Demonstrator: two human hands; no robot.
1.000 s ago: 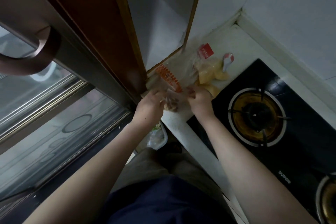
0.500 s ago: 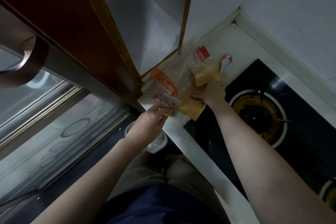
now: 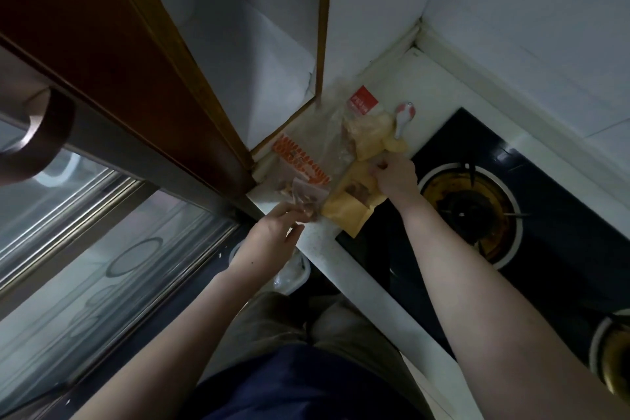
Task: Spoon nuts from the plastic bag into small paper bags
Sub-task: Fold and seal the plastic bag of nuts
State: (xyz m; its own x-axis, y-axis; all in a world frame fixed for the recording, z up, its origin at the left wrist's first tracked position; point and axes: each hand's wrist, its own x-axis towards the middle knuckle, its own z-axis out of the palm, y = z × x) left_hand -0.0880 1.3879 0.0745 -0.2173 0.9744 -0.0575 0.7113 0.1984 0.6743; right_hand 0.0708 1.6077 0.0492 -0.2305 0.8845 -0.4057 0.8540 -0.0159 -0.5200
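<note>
My left hand (image 3: pixel 274 232) hovers at the near edge of the white table (image 3: pixel 344 269), fingers loosely spread, fingertips at the crumpled clear corner of the plastic bag (image 3: pixel 306 177); whether they pinch the film I cannot tell. That transparent plastic bag with orange print lies slumped across the table's corner, against the dark wooden door frame (image 3: pixel 143 78), a small clump of brown nuts (image 3: pixel 300 196) gathered at its near end. Just right of it lies a flat tan paper bag (image 3: pixel 344 211), its near corner overhanging the black glass hob (image 3: pixel 511 215); a dark patch shows on its upper face. My right hand (image 3: pixel 397 176) curls over this paper bag's far end, fingers bent and gripping the paper. Beyond it sits a heap of pale yellow paper bags (image 3: pixel 373 138), and farther right a white plastic spoon with a red bowl (image 3: pixel 403 118), lying untouched beside them.

I judge the plastic bag limp, slick and light, the nuts apt to roll and spill; best taken at its open rim. The paper bag looks thin and creasable, so hold it at the mouth edge. The spoon is stiff; take it by the handle.
</note>
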